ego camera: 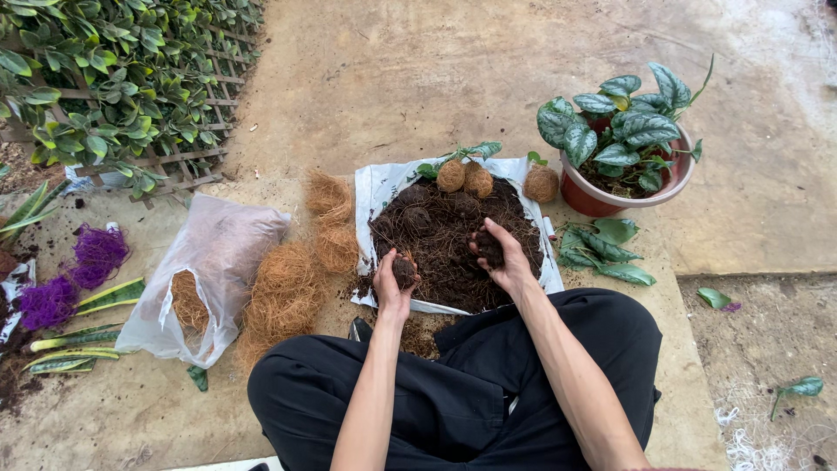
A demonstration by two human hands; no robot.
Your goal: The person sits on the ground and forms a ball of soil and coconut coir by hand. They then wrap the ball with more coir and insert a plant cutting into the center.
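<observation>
The left hand clenches a dark soil clump; the right hand grasps another clump, both above the dark soil heap on white plastic sheeting. 3 brown fibre-wrapped balls lie beyond.

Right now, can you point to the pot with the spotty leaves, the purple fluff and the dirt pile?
red pot (602,202), head view, front rim.
purple fibre (98,253), head view, upper clump's middle.
soil pile (440,240), head view, bare middle.
</observation>
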